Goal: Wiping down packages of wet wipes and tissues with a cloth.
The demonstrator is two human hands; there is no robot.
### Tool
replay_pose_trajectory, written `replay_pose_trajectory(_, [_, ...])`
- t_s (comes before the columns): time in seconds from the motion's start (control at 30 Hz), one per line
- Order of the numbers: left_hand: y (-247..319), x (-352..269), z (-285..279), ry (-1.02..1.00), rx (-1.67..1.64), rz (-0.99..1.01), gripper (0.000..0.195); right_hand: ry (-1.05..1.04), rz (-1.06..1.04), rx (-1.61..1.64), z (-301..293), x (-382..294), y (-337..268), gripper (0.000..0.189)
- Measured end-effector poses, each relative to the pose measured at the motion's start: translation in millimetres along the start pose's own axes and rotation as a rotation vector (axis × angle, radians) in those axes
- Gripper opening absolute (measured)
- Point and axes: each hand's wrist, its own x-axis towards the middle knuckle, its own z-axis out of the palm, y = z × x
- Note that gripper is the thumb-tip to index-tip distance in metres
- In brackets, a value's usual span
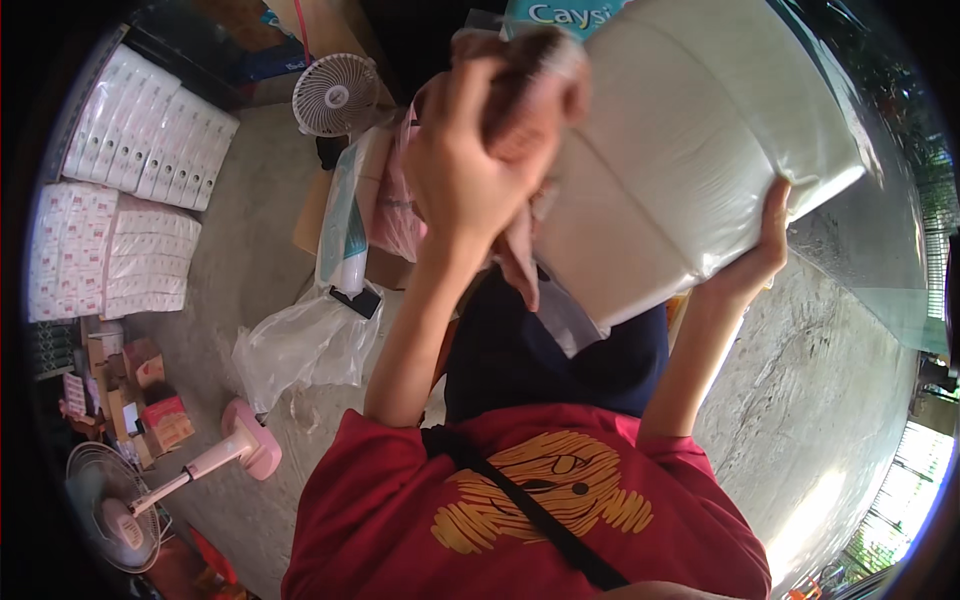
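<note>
A large white pack in clear plastic (675, 150) is tilted over my lap, with its loose plastic end towards me. My right hand (757, 240) holds its lower right edge, the thumb pressed on the side. My left hand (472, 142) is raised at the pack's left side, its fingers blurred and bent. More fingers (520, 262) show just below it, beside the film; whose they are I cannot tell. Whether my left hand grips anything is hidden by blur. A teal printed pack (559, 15) lies behind the white one.
Left of my lap are a teal-and-white pack (341, 217), a pink plastic bag (394, 202), a black phone-like object (356, 301) and a clear bag (307, 352). A small fan (335, 95) stands beyond, a pedestal fan (120, 517) lower left. Wrapped white packs (142, 135) are stacked far left.
</note>
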Motion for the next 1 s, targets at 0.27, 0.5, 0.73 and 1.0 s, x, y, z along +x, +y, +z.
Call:
replay_pose_trajectory(0.27, [53, -13, 6, -0.150, -0.111, 0.085, 0.039, -0.058, 0.096, 0.117, 17, -3, 12, 0.051])
replay_pose_trajectory(0.5, [43, -5, -3, -0.047, -0.029, 0.246, 0.053, -0.196, 0.150, 0.130, 12, -24, 18, 0.057])
replay_pose_trajectory(0.73, [16, 14, -29, 0.106, -0.044, -0.050, 0.048, -0.521, 0.391, -0.101, -12, -30, 34, 0.069])
replay_pose_trajectory(1.0, [69, -40, 24, -0.178, 0.080, 0.220, 0.042, -0.566, 0.013, -0.159, -34, 26, 111, 0.052])
